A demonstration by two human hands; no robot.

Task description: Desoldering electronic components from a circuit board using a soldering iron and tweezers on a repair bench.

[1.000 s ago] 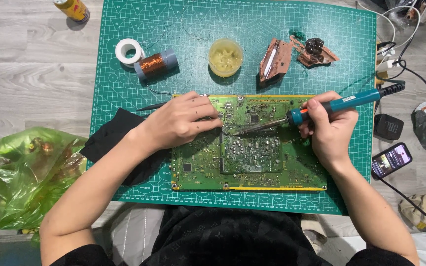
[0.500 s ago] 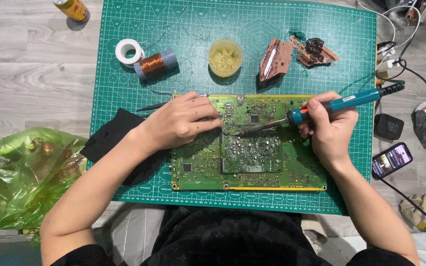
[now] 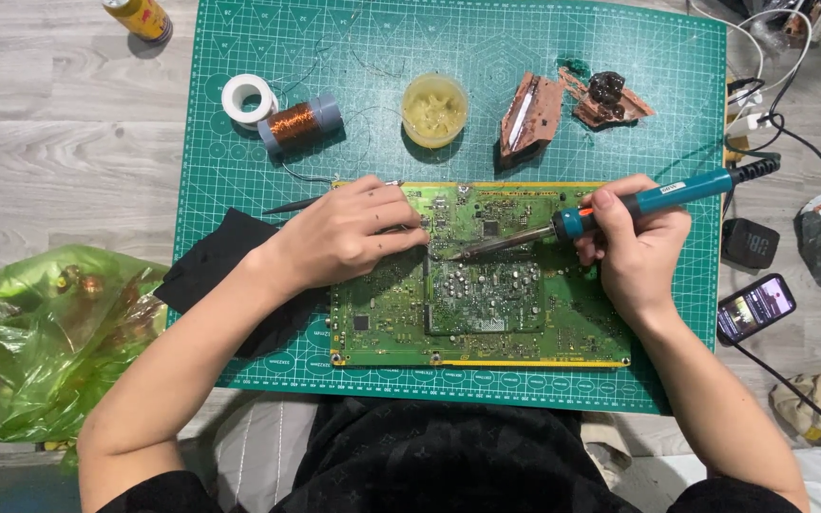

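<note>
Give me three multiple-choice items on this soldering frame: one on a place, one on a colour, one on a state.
1. Where does the tip of the soldering iron rest?
A. on the circuit board
B. in the yellow pot
C. on the bare floor

2. What colour is the cutting mat?
A. red
B. green
C. white

3. How does the right hand stand?
A. open and flat on the mat
B. off the table
C. closed round the iron's blue handle

Answers:
1. A: the metal tip meets the circuit board near its top middle, close to the fingertips of the left hand.
2. B: the gridded mat under the board is green.
3. C: the fingers wrap the handle just behind the metal shaft.
</note>
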